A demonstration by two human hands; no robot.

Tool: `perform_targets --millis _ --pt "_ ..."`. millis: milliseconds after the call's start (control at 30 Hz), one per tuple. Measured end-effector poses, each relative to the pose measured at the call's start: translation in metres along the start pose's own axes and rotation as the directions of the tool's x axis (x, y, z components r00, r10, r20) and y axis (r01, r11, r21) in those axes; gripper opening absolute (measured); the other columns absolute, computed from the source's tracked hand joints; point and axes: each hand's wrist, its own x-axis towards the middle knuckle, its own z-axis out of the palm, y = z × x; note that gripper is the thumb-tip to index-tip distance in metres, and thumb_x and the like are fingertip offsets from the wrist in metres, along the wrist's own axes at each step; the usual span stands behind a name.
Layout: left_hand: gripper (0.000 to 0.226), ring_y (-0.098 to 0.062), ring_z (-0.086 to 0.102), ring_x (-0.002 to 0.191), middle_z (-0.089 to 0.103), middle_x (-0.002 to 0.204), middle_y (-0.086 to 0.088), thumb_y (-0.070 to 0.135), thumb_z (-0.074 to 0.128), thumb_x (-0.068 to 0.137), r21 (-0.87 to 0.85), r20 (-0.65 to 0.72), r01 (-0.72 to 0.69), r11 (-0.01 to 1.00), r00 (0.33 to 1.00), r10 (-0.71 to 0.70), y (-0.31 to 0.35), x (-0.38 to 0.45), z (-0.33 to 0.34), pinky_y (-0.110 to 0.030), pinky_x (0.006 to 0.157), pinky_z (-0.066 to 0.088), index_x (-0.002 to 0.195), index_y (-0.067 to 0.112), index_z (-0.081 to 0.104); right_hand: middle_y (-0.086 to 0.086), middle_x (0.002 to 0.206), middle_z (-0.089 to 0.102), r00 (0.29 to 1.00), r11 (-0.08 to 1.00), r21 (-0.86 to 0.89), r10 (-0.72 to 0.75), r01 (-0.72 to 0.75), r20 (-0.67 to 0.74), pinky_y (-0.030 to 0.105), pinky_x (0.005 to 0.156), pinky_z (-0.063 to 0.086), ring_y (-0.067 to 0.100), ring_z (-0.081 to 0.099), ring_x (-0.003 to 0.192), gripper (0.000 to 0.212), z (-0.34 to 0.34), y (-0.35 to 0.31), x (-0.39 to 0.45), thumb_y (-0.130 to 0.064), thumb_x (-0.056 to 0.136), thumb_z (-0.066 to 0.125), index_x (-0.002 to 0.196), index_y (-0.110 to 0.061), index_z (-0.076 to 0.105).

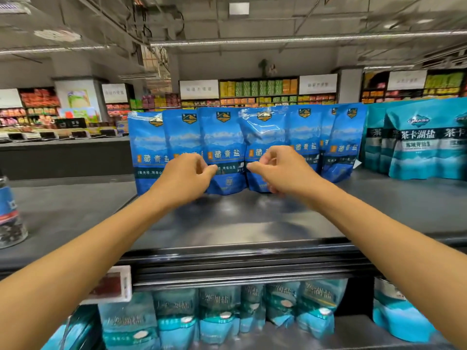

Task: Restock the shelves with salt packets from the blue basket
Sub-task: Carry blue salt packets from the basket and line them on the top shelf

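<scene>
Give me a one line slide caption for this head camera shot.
Both hands, left and right, reach a row of blue salt packets standing on the top shelf.

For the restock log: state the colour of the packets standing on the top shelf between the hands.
Bright blue packets, dark lower band; head view.

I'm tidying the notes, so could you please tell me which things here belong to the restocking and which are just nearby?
Job: blue salt packets, top shelf, left hand, right hand.
Nearby: teal salt bags, lower-shelf bags, price tag.
</scene>
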Motion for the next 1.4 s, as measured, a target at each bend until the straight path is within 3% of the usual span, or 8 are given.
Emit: perform_targets --millis 67,167,433,633,800,900,1100,1400 --pt "0.032 -0.021 0.069 0.080 0.072 0.077 -0.003 0.034 0.058 0.099 -0.222 -0.063 0.011 0.975 0.998 -0.026 0.002 -0.028 -0.013 -0.035 0.076 0.054 0.079 0.011 0.067 0.009 0.058 0.059 0.996 0.946 0.323 -0.062 0.038 0.063 0.028 0.046 0.041 0.019 0.054 0.047 0.025 0.011 -0.025 -0.033 -0.026 0.093 0.068 0.076 -0.010 0.058" --pt "0.034 -0.001 0.056 0.055 0.064 0.059 0.012 0.027 0.057 0.101 -0.472 -0.218 -0.061 0.880 0.975 -0.050 0.004 -0.085 -0.034 -0.016 0.062 0.046 0.073 0.008 0.064 0.003 0.056 0.057 0.971 0.789 0.610 -0.196 0.074 0.135 0.027 0.038 0.042 0.018 0.055 0.042 0.018 0.036 -0.052 -0.084 -0.014 0.096 0.065 0.080 -0.010 0.057" --pt "0.024 -0.012 0.050 0.055 0.064 0.071 -0.002 0.037 0.054 0.089 -0.683 -0.354 0.010 0.730 0.870 -0.343 -0.048 -0.269 -0.041 -0.019 0.053 0.043 0.077 0.017 0.061 0.005 0.059 0.062 0.929 0.549 0.830 -0.248 -0.099 0.275 0.026 0.037 0.041 0.019 0.055 0.042 0.013 0.138 -0.047 -0.187 -0.024 0.087 0.066 0.076 -0.017 0.065" --pt "0.029 -0.004 0.045 0.050 0.062 0.063 0.004 0.019 0.054 0.099 -0.732 -0.252 0.422 0.535 0.562 -0.788 -0.116 -0.438 0.004 -0.013 0.047 0.039 0.071 0.022 0.062 0.005 0.053 0.057 0.848 0.612 0.699 -0.083 -0.371 0.523 0.020 0.040 0.040 0.014 0.050 0.041 0.026 0.241 -0.001 -0.288 -0.004 0.094 0.064 0.070 -0.015 0.062" --pt "0.026 -0.009 0.046 0.047 0.060 0.057 0.004 0.048 0.055 0.083 -0.713 -0.170 0.626 0.316 0.282 -0.944 -0.124 -0.558 0.035 -0.024 0.045 0.037 0.067 0.030 0.064 0.003 0.051 0.057 0.706 0.700 0.484 0.042 -0.526 0.707 0.018 0.039 0.037 0.009 0.049 0.040 0.029 0.276 0.061 -0.377 -0.003 0.098 0.059 0.072 -0.014 0.062" --pt "0.030 -0.010 0.047 0.046 0.061 0.059 0.003 0.048 0.051 0.088 -0.740 -0.138 0.643 0.199 0.145 -0.980 -0.118 -0.594 0.046 -0.026 0.045 0.034 0.068 0.032 0.068 0.010 0.052 0.058 0.612 0.748 0.374 0.055 -0.548 0.789 0.020 0.042 0.039 0.011 0.049 0.042 0.025 0.279 0.097 -0.421 -0.016 0.096 0.061 0.072 -0.022 0.064" --pt "0.036 -0.008 0.054 0.055 0.067 0.071 -0.001 0.053 0.045 0.100 -0.700 -0.176 0.696 0.158 0.046 -0.983 -0.088 -0.631 0.064 -0.017 0.047 0.042 0.081 0.033 0.067 0.002 0.052 0.058 0.382 0.807 0.158 0.090 -0.569 0.920 0.019 0.041 0.037 0.008 0.049 0.040 0.022 0.287 0.134 -0.473 -0.042 0.085 0.060 0.073 -0.023 0.061" --pt "0.032 -0.015 0.061 0.067 0.069 0.082 -0.008 0.029 0.039 0.107 -0.701 -0.205 0.708 -0.088 -0.318 -0.926 -0.053 -0.711 0.060 -0.018 0.054 0.047 0.095 0.015 0.065 0.006 0.054 0.060 0.159 0.866 0.159 -0.094 -0.474 0.983 0.020 0.045 0.043 0.020 0.052 0.047 0.032 0.356 0.082 -0.477 -0.007 0.098 0.057 0.071 -0.023 0.063"
